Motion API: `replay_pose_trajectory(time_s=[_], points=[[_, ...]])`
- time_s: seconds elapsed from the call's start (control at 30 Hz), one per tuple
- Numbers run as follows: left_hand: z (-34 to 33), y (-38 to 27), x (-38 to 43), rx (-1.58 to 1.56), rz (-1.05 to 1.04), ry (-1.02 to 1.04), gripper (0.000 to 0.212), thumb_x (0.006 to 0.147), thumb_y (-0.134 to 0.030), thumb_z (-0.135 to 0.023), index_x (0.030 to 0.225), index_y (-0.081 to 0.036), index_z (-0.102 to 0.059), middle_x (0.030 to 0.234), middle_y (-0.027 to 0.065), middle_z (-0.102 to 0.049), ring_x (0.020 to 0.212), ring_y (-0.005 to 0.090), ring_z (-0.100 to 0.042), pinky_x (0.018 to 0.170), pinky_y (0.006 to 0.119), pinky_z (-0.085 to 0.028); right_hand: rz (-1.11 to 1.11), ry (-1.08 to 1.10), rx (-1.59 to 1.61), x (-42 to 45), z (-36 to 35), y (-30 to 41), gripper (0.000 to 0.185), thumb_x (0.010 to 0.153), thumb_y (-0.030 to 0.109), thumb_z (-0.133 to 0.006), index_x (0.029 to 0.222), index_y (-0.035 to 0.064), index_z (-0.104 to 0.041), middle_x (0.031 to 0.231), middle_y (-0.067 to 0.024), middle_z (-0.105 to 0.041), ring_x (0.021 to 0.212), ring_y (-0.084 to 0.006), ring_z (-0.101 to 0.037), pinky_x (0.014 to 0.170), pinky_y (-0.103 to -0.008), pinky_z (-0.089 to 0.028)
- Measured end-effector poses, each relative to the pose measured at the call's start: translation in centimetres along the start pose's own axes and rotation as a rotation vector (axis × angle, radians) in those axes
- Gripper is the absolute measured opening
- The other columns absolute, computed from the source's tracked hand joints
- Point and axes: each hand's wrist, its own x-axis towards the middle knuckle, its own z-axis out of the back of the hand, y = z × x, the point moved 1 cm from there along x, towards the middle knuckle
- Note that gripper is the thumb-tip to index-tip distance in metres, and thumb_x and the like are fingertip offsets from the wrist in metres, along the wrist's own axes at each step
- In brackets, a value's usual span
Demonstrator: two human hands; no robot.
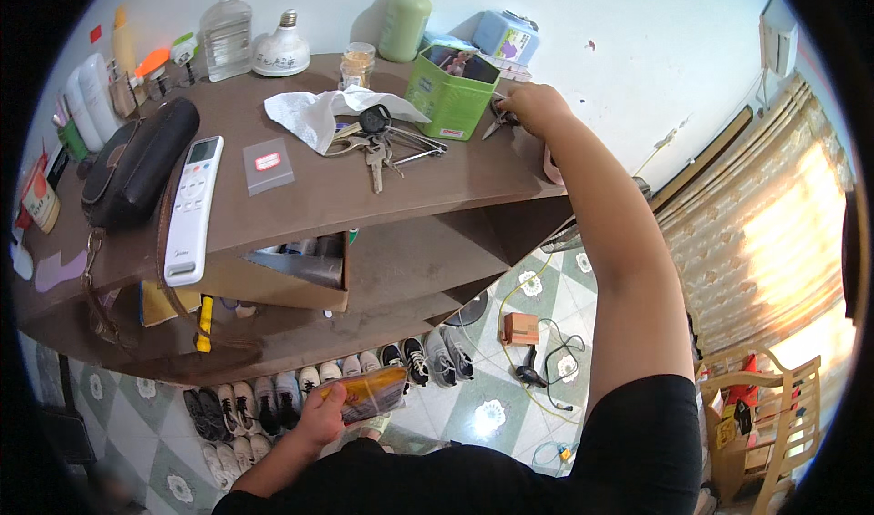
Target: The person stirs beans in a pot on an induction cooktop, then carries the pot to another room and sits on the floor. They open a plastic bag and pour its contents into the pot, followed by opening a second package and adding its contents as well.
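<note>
Low in front of my body, my left hand grips a flat plastic packet with a yellow top and writing on it. My right arm reaches over the right end of a brown shelf unit. There my right hand has its fingers on the dark handles of small scissors, whose blade points down and left. Part of the handles is hidden by the fingers. Just left of them stands a green tin holding small items. A pinkish object shows partly behind my forearm.
On the top lie a key bunch, white tissue, a small clear bag, a remote control and a dark bag. Bottles and a bulb line the wall. Shoes and a hair dryer are on the tiled floor.
</note>
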Motion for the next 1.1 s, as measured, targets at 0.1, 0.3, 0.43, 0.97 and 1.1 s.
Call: replay_pose_trajectory(time_s=[0.1, 0.3, 0.43, 0.97, 1.1], points=[[0.4, 0.9, 0.9, -0.001, 0.059, 0.028, 0.037, 0.093, -0.026, -0.037, 0.106, 0.005, -0.052, 0.099, 0.0084, -0.057, 0.088, 0.0155, -0.052, 0.083, 0.028, -0.041, 0.044, -0.030, -0.087, 0.0, -0.1, -0.3, 0.022, 0.073, 0.006, -0.054, 0.091, 0.0142, -0.062, 0.097, -0.0037, -0.054, 0.098, -0.0211, -0.052, 0.076, -0.0327, -0.047], [-1.4, 1.0, 1.5, 0.105, 0.123, 0.067, 0.035, 0.093, -0.024, -0.036, 0.106, 0.005, -0.052, 0.099, 0.0085, -0.057, 0.088, 0.0153, -0.052, 0.082, 0.028, -0.041, 0.076, -0.270, -0.225, -6.2, 5.7, -2.3, 0.021, 0.071, 0.005, -0.060, 0.091, 0.0091, -0.060, 0.104, -0.0032, -0.053, 0.097, -0.0192, -0.051, 0.079, -0.0283, -0.047], [-3.2, 2.6, 1.7, 0.207, 0.123, 0.197, 0.036, 0.093, -0.024, -0.035, 0.105, 0.005, -0.052, 0.099, 0.0097, -0.057, 0.089, 0.0170, -0.054, 0.083, 0.030, -0.041, -0.179, -0.237, 0.136, -17.5, 8.2, -4.3, 0.020, 0.071, 0.009, -0.059, 0.091, 0.0074, -0.059, 0.090, -0.0063, -0.058, 0.082, -0.0242, -0.057, 0.070, -0.0340, -0.048], [-25.2, 15.1, -16.3, 0.634, 0.651, 1.624, 0.045, 0.092, -0.028, -0.038, 0.114, 0.010, -0.046, 0.118, 0.0173, -0.050, 0.109, 0.0220, -0.047, 0.095, 0.031, -0.034, -2.048, -0.590, 1.968, -82.7, 4.2, 46.5, 0.028, 0.068, 0.017, -0.074, 0.081, 0.0055, -0.053, 0.069, 0.0030, -0.053, 0.061, -0.0044, -0.048, 0.055, -0.0190, -0.039], [-27.6, 21.4, -28.5, 0.648, 0.827, 1.859, 0.043, 0.089, -0.030, -0.046, 0.106, 0.009, -0.051, 0.105, 0.0157, -0.056, 0.098, 0.0219, -0.053, 0.087, 0.034, -0.040, -2.559, -0.781, 1.546, -89.0, 12.9, 63.8, 0.018, 0.075, 0.017, -0.064, 0.084, 0.0045, -0.053, 0.069, 0.0006, -0.053, 0.058, -0.0065, -0.048, 0.052, -0.0200, -0.039]])
